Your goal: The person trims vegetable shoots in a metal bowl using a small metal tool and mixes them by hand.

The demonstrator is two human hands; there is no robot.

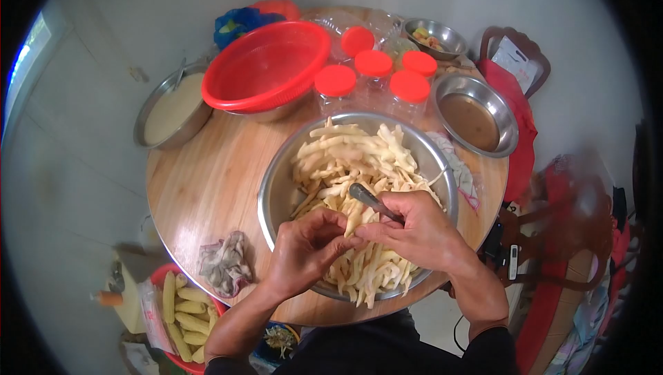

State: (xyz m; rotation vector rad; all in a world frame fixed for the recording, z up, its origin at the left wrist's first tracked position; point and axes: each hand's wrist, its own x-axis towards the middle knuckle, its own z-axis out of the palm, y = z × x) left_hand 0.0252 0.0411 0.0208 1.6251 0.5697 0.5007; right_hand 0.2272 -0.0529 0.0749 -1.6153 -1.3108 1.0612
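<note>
— What can't you make out?

— The pale piece (pixel 354 222) pinched between both hands — mostly covered by fingers; the tool's (pixel 373 201) tip is blurred, so knife or peeler, I cannot tell.

— The grips?

— Left hand (pixel 304 251) closed on the piece; right hand (pixel 421 230) closed on the piece and the tool's handle, over the big steel bowl (pixel 273 188) of pale strips.

— Around the grip?

— Far left, a steel pan (pixel 148 116) of beige liquid; above-left, an empty red basin (pixel 266 68); above, red-lidded jars (pixel 373 64); upper right, a steel dish (pixel 507 116) of brown liquid.
</note>
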